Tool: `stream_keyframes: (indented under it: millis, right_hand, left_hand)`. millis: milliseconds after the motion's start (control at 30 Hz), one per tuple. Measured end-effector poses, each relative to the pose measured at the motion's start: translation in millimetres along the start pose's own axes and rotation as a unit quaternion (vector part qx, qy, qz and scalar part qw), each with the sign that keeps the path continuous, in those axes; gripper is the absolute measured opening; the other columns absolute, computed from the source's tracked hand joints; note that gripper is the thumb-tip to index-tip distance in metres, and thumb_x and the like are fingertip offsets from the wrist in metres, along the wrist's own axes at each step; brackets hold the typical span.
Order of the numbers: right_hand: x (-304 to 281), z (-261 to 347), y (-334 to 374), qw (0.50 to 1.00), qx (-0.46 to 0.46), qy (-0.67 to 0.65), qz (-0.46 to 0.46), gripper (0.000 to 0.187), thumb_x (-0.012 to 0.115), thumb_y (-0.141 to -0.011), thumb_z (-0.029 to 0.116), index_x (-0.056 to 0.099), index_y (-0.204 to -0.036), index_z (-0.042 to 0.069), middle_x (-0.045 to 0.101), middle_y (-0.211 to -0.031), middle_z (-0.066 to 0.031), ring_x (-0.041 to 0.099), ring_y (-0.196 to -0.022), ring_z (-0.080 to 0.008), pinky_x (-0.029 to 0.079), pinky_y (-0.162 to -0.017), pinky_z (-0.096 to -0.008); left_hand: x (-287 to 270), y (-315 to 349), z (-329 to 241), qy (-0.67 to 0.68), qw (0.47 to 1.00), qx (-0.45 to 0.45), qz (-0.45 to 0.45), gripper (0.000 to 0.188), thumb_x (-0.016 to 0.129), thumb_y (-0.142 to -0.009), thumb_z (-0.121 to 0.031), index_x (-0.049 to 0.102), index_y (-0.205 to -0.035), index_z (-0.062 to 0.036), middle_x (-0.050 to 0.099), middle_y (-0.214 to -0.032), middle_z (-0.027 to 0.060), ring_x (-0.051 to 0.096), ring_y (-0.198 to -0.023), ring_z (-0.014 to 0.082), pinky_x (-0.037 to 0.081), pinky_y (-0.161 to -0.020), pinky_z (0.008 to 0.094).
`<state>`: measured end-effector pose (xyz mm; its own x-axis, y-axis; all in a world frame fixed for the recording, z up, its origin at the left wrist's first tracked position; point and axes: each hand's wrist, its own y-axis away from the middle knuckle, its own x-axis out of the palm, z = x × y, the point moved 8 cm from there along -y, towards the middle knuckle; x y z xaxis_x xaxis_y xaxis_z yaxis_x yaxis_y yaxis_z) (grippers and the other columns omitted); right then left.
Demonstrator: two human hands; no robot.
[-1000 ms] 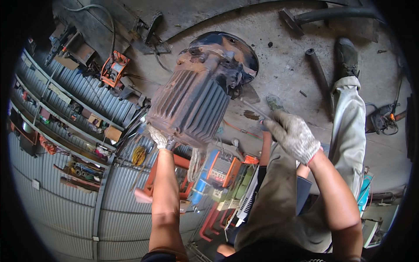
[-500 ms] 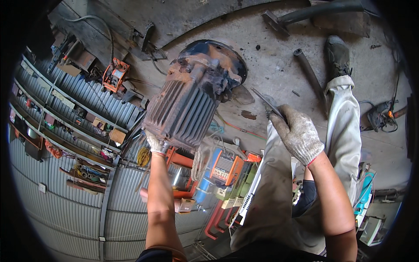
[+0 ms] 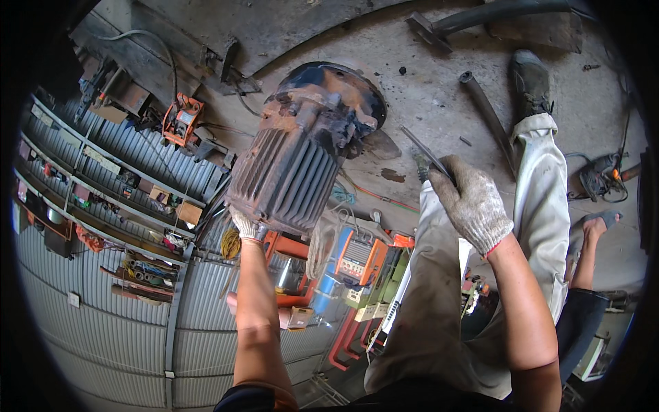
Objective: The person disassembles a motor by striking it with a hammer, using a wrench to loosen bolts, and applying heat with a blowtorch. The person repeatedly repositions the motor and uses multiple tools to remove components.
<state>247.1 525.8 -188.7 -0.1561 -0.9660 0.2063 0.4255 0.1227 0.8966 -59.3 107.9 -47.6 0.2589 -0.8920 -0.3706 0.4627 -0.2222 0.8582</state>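
A rusty, finned electric motor [image 3: 285, 175] stands on its round dark flange [image 3: 371, 93] on the concrete floor. My left hand [image 3: 243, 224], in a whitish knit glove, holds the motor's near end at its left edge; its fingers are mostly hidden behind the casing. To the right of the motor, my right hand [image 3: 475, 206], gloved in a dirtier knit, is closed around a slim metal rod-like tool [image 3: 420, 147]. The tool points up and left toward the flange, apart from the motor. Its exact kind cannot be made out.
A dark pipe [image 3: 486, 113] lies beside my shoe [image 3: 532, 86]. Farther off is a sledgehammer [image 3: 439, 33]. A corded power tool [image 3: 597, 178] rests at the right, near another person's bare foot [image 3: 603, 220]. An orange machine [image 3: 183, 118] sits left of the motor.
The other person's leg and foot now show at the right; earlier their dark clothing was between my legs. My right hand and its tool have shifted slightly right. My left hand stays on the motor.
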Motion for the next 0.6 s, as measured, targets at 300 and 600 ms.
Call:
stream_keyframes:
  millis: [300, 600]
  right_hand:
    - [-3, 2, -4, 0.999, -0.019, 0.007, -0.025, 0.036, 0.062, -0.098, 0.029, 0.065, -0.113, -0.003, 0.067, -0.098, -0.031, 0.065, -0.096, -0.0475, 0.05, -0.082, -0.0492]
    - [-1, -3, -9, 0.999, -0.032, 0.008, -0.028, 0.035, 0.061, -0.1, 0.028, 0.065, -0.113, -0.004, 0.068, -0.081, -0.0162, 0.065, -0.072, -0.0228, 0.05, -0.07, -0.0373]
  left_hand:
    - [32, 8, 26, 0.301, 0.951, -0.014, -0.061, 0.061, 0.03, -0.105, -0.046, 0.036, -0.154, -0.0108, 0.034, -0.161, 0.0139, 0.036, -0.146, 0.0363, 0.029, -0.12, 0.0558]
    - [40, 6, 17, 0.834, 0.484, -0.25, -0.092, 0.062, 0.028, -0.107, -0.049, 0.038, -0.154, -0.0097, 0.041, -0.157, 0.013, 0.043, -0.14, 0.0361, 0.036, -0.115, 0.0573]
